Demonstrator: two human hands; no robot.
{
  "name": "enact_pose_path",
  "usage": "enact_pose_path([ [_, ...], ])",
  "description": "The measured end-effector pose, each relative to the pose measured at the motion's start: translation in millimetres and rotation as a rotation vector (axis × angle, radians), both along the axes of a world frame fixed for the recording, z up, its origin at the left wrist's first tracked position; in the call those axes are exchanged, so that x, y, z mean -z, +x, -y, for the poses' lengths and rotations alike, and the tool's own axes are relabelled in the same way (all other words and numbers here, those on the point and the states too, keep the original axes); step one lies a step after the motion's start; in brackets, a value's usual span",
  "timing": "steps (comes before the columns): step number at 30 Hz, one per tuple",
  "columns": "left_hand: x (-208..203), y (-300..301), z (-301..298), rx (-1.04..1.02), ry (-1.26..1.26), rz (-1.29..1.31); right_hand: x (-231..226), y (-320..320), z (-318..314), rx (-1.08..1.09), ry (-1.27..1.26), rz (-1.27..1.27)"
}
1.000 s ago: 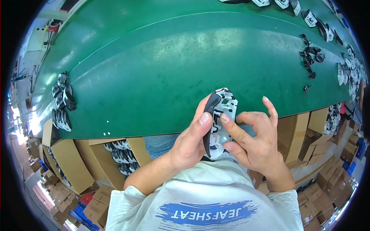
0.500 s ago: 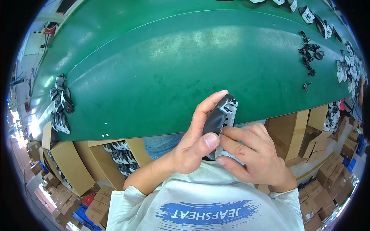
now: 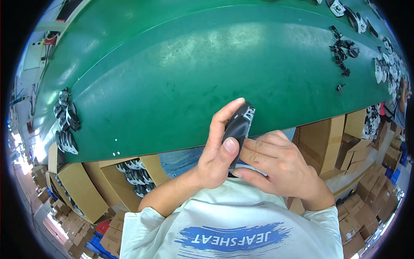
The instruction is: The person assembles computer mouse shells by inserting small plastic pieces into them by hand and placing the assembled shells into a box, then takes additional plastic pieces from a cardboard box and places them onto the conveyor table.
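Note:
Just beyond the near edge of the green table, my left hand (image 3: 214, 156) is closed round a long curved black plastic housing (image 3: 236, 128). The housing stands tilted, with grey-white notched plastic showing along its upper right side. My left thumb lies across its black face, and the index finger reaches up to its top end. Against the housing's lower right side, my right hand (image 3: 282, 166) is closed, fingers together and thumb underneath. My right fingertips are partly hidden behind the housing, so any small piece in them cannot be seen.
Several black and grey housings (image 3: 72, 117) lie at the table's left end. Small black plastic parts (image 3: 342, 51) are heaped on the right, near more white-and-black pieces (image 3: 381, 71). Cardboard boxes (image 3: 81, 188) stand below the near edge on both sides; some hold similar housings (image 3: 136, 175).
Both hands have shifted slightly left with the housing. The housing has turned, showing more of its black outer face and less of the notched grey side.

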State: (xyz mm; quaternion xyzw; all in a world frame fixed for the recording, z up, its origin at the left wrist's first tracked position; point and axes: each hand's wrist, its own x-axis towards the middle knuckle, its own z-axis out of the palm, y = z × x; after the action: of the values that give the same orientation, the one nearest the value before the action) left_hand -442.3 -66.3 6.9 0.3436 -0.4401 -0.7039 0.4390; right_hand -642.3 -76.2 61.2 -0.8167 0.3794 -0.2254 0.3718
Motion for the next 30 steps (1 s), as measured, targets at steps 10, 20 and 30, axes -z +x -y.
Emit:
enact_pose_path([
  [10,-27,7,12,-0.107,0.301,-0.255,-18,-4,6,0.146,-0.188,0.11],
  [20,-22,11,19,-0.06,0.556,-0.955,-13,-6,13,0.223,-0.229,0.195],
  [30,-14,85,-17,0.043,0.413,-0.464,27,-76,28,0.728,-0.249,-0.183],
])
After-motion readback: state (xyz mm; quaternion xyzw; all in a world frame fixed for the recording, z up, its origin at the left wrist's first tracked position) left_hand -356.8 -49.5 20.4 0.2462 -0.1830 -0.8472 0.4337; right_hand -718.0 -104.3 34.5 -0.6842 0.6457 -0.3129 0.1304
